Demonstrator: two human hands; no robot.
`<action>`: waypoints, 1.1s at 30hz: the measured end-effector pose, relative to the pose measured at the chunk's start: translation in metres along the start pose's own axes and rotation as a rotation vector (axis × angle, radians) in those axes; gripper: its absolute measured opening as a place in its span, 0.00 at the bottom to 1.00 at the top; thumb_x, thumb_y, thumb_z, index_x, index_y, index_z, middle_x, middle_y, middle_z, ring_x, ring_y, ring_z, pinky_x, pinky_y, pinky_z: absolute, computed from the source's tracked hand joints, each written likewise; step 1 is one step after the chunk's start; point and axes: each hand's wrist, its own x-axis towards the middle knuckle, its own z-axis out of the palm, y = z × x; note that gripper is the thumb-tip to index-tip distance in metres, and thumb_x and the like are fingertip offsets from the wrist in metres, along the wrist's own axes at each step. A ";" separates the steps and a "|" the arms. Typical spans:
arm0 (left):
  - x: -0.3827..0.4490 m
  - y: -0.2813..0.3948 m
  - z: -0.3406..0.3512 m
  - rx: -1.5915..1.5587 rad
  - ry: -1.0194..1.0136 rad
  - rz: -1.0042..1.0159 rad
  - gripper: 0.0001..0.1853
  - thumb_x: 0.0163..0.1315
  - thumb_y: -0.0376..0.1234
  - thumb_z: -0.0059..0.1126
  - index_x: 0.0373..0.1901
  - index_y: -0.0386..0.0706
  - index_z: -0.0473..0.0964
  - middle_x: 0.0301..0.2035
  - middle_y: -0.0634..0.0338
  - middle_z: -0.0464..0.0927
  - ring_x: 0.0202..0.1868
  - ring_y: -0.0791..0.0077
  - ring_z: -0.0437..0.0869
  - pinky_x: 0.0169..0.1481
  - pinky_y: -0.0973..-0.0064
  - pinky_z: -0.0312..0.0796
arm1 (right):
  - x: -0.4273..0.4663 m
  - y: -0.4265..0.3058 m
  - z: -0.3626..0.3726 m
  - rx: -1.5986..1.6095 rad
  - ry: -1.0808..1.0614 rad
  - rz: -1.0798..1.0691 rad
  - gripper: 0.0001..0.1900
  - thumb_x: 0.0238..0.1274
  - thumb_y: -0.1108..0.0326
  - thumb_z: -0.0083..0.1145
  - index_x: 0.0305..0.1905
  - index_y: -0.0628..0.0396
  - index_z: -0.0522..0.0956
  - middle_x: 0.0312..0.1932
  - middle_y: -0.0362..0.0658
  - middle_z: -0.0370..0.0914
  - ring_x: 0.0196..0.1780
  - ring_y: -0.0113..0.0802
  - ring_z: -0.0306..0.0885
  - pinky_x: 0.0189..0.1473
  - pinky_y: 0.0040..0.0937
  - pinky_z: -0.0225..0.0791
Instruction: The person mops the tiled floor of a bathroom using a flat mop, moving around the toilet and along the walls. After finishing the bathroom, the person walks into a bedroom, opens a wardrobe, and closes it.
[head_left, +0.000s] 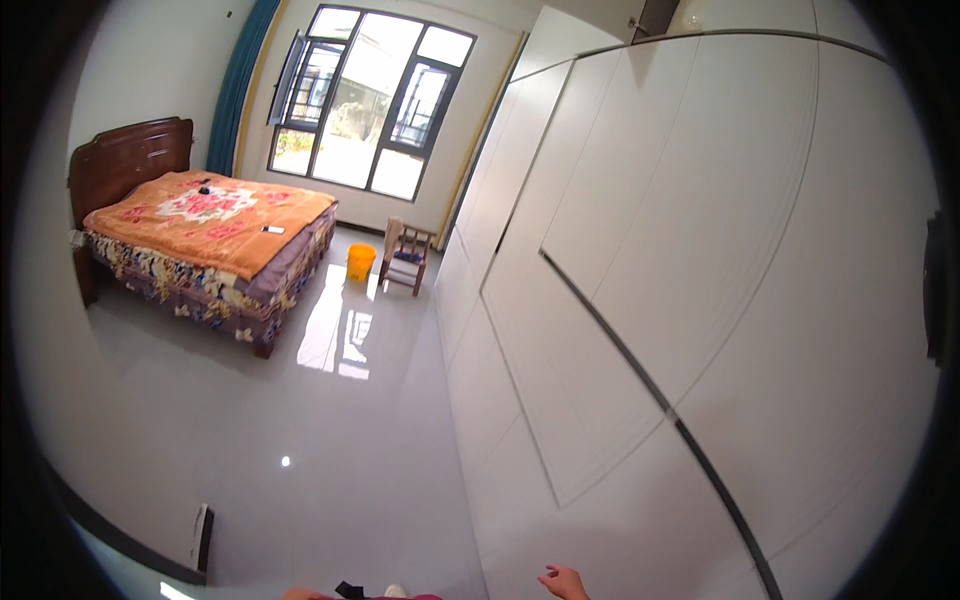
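My right hand (564, 582) is low in the view, in front of the white wardrobe doors (637, 187). It holds nothing; its fingers are loosely bent and a little apart. At the bottom edge only a sliver of my left hand or forearm (301, 594) shows, so its fingers are hidden. Dark strip handles (615, 337) run along the wardrobe front. Above, an upper cupboard compartment (660, 16) stands open, with something pale partly visible inside.
A bed with an orange flowered blanket (247, 251) stands at the left. Near the window (367, 105) are a yellow bucket (361, 262) and a wooden chair (405, 259). Glossy floor (352, 450) stretches ahead. A wall end with dark skirting (202, 540) juts in at lower left.
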 end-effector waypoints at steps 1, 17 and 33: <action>0.009 0.004 -0.021 -0.015 0.006 -0.045 0.27 0.56 0.50 0.53 0.56 0.52 0.72 0.44 0.48 0.79 0.48 0.50 0.78 0.51 0.57 0.71 | 0.034 0.000 -0.009 0.043 0.048 0.044 0.21 0.51 0.55 0.61 0.48 0.56 0.79 0.35 0.47 0.82 0.37 0.38 0.80 0.40 0.33 0.73; 0.227 -0.059 -0.298 -0.051 0.180 -0.103 0.25 0.58 0.44 0.53 0.58 0.48 0.69 0.44 0.46 0.78 0.47 0.53 0.80 0.52 0.58 0.72 | 0.388 -0.054 -0.119 1.216 0.570 0.502 0.06 0.54 0.69 0.53 0.32 0.61 0.76 0.19 0.44 0.75 0.20 0.33 0.73 0.20 0.28 0.65; 0.409 -0.139 -0.615 -0.071 0.315 -0.113 0.28 0.57 0.46 0.54 0.59 0.48 0.68 0.49 0.44 0.76 0.52 0.48 0.76 0.58 0.55 0.67 | 0.453 -0.103 -0.052 0.808 1.029 0.777 0.18 0.57 0.56 0.52 0.42 0.62 0.77 0.29 0.45 0.75 0.31 0.33 0.72 0.32 0.34 0.67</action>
